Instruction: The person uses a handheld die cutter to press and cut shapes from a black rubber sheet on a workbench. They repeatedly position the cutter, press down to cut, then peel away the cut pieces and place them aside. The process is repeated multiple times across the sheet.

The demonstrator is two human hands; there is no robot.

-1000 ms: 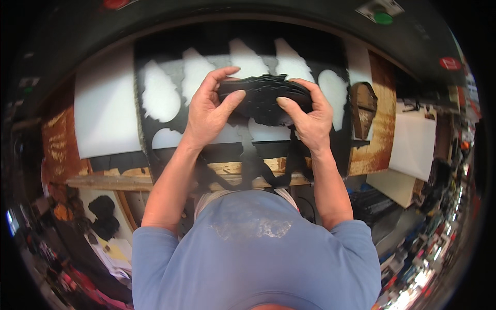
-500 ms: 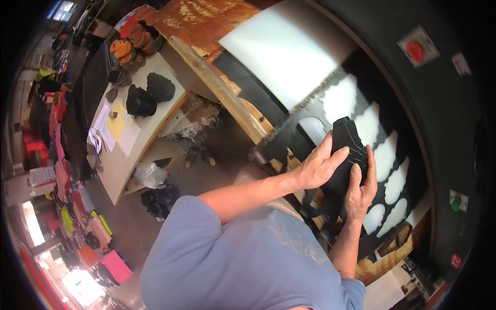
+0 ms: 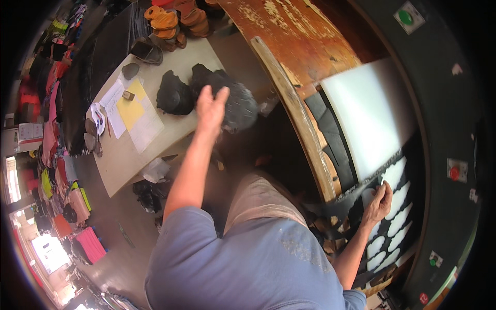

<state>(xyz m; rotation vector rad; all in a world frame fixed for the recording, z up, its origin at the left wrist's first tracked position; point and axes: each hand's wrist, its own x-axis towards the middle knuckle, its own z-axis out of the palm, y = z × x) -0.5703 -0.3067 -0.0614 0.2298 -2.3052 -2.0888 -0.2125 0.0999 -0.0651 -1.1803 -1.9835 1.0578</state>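
My left hand (image 3: 211, 111) is stretched over the pale table (image 3: 121, 168), its fingers closed on a stack of black cut pieces (image 3: 240, 106), blurred by motion. Part of this stack overlaps another black pile (image 3: 200, 76) on the table; a further black pile (image 3: 174, 94) stands just left of it. On the other side, my right hand (image 3: 380, 204) pinches the black sheet (image 3: 356, 205) near its ragged edge. Rows of shoe-part-shaped holes run through that sheet, showing the white board (image 3: 367, 121) beneath.
Orange-brown stacks (image 3: 164, 23), a grey stone (image 3: 130, 71) and papers with a yellow sheet (image 3: 130, 110) lie on the table. A worn wooden beam (image 3: 294, 119) stands between table and board. At right, a dark machine frame carries a green button (image 3: 405, 17) and a red one (image 3: 454, 173).
My body has turned left. The black stack, held in both hands over the white board, is now in my left hand above the table; my right hand has left it for the sheet.
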